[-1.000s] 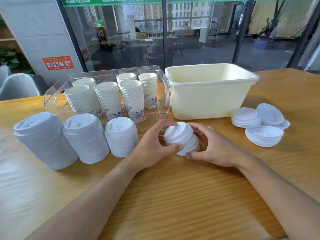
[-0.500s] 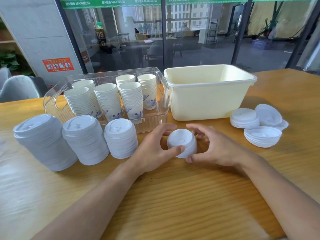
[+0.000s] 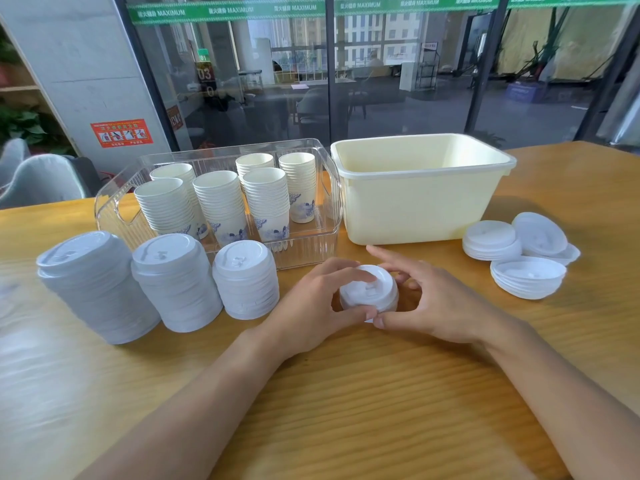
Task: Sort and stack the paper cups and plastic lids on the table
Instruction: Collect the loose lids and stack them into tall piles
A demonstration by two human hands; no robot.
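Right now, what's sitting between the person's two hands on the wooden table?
In the head view, a short stack of white plastic lids sits between the left hand and right hand, both touching it.

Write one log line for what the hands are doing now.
left hand: gripping small lid stack | right hand: fingers on same stack | stack: upright on table

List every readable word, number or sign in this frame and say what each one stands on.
"MAXIMUM", repeated in white on the green strip across the top of the glass wall; the characters before each are too blurred to read.
"03", with a "0" below it, on a dark sign behind the glass.
Red notice on the grey pillar: text too small to read.
Lids, cups and bins: no text visible.
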